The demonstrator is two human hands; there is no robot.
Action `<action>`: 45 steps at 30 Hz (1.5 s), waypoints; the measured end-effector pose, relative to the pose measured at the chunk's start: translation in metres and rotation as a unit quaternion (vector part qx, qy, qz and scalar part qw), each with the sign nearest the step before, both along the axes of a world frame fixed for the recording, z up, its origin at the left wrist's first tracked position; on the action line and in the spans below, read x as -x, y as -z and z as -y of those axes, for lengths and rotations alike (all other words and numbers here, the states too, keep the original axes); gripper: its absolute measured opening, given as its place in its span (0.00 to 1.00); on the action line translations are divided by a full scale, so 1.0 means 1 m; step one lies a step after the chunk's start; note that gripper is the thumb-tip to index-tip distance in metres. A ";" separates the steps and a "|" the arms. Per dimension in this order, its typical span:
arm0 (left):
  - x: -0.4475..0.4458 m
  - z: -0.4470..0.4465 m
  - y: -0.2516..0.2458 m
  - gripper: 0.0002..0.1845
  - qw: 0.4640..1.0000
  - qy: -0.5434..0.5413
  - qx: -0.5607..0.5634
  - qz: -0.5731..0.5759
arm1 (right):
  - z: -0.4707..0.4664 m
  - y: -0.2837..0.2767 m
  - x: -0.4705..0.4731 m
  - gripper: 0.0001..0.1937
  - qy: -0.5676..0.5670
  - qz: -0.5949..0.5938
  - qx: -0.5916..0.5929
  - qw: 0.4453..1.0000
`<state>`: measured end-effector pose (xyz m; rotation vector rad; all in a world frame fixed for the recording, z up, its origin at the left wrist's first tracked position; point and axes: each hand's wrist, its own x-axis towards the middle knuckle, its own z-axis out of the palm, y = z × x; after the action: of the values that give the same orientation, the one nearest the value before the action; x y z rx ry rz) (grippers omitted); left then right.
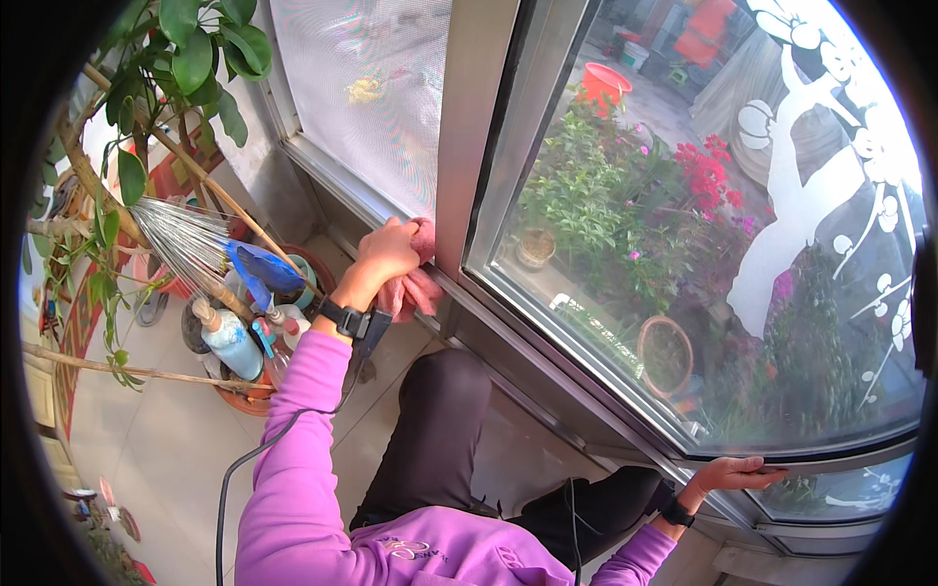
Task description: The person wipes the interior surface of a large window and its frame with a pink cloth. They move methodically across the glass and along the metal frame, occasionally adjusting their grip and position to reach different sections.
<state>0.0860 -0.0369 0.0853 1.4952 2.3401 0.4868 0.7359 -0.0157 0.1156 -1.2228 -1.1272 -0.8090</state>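
Observation:
My left hand point(388, 253) grips a pink cloth point(412, 293). The cloth bunches against the lower track point(322, 170) of a metal-framed window, right beside an upright metal post point(475, 132). Part of it hangs below my fingers. At the lower right, my right hand point(733, 475) touches the rail under a large glass pane point(623, 220). Its thumb lies on top and its fingers point right; whether they close around the rail is hard to see. White blossom-branch decals point(795, 190) cover part of the pane.
Left of my arm stands a potted plant point(194, 62) with sticks, a whisk of thin strands point(183, 238), a blue plastic piece point(264, 271) and spray bottles point(233, 340). A black cable point(223, 483) runs along my left sleeve. Flowers point(707, 172) grow outside. My knees point(447, 388) are near the sill.

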 end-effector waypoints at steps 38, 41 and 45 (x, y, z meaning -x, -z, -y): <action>-0.050 0.216 0.089 0.40 0.576 -0.190 -0.341 0.718 | 0.028 -0.042 0.040 0.30 -0.127 -0.160 0.014 0.979; -0.059 0.209 0.083 0.35 0.576 -0.175 -0.345 0.720 | 0.030 -0.046 0.046 0.29 -0.141 -0.176 0.018 0.974; -0.068 0.197 0.070 0.36 0.575 -0.183 -0.299 0.739 | 0.031 -0.049 0.059 0.29 -0.153 -0.186 0.004 0.971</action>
<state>0.1543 -0.2342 0.0155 0.1750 0.9566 1.8279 0.6767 -0.0467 0.1649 -1.1138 -0.9747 -0.3238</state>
